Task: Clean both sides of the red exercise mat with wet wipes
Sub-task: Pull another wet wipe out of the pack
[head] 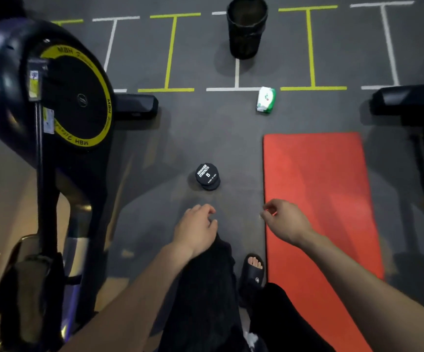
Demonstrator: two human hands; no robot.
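The red exercise mat (317,199) lies flat on the gym floor (205,128) at the person's right, spread full length, presumably so its upper face can be wiped first. The pack of wet wipes (265,100) sits on the floor just beyond the mat's far left corner, within a forward reach. Neither hand holds anything: the right hand (285,219) hovers over the mat's near left edge with fingers loosely curled, and the left hand (195,229) hangs relaxed above the knee. A dumbbell (207,176) stands beside the mat, a black bin (247,27) farther off, likely for used wipes.
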